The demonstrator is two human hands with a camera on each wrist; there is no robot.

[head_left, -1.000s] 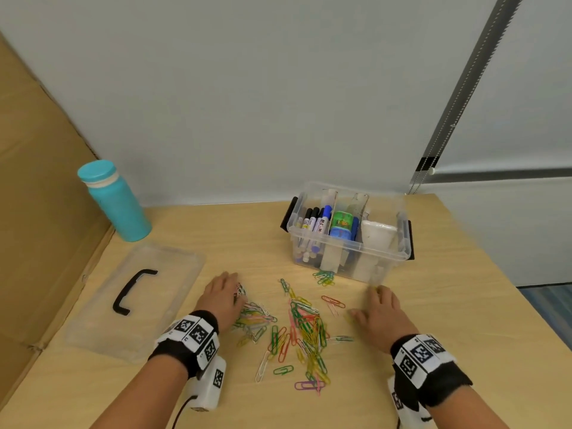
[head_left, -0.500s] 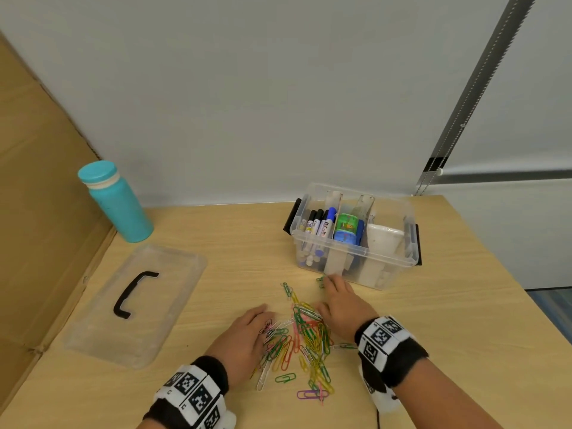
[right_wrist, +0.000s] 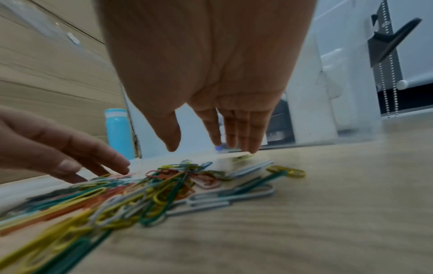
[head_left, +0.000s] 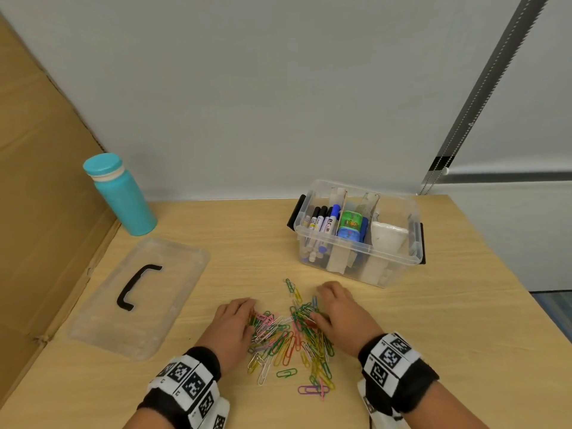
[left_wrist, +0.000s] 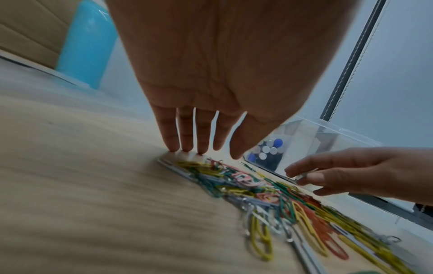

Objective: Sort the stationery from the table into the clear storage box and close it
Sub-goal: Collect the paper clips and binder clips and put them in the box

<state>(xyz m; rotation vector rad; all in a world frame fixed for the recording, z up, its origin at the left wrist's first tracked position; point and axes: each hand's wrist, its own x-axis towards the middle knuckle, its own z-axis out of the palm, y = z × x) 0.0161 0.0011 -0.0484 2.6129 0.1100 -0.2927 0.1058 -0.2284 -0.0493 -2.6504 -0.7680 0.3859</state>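
1. While the paper clips lay heaped between both palms, the gathering step was judged in hand.
2. The left hand was held flat, fingers straight, nothing clasped.
3. The right hand was spread likewise.
4. A scoop toward the clear storage box beyond the fingertips was judged needed next.

The head view looks forward and down from above the wooden table, taking in the clear storage box at the far side and both wrists. Each wrist view sits low, just above the tabletop (close and blurred), looking along its palm toward the fingers. All three share the pile of coloured paper clips.
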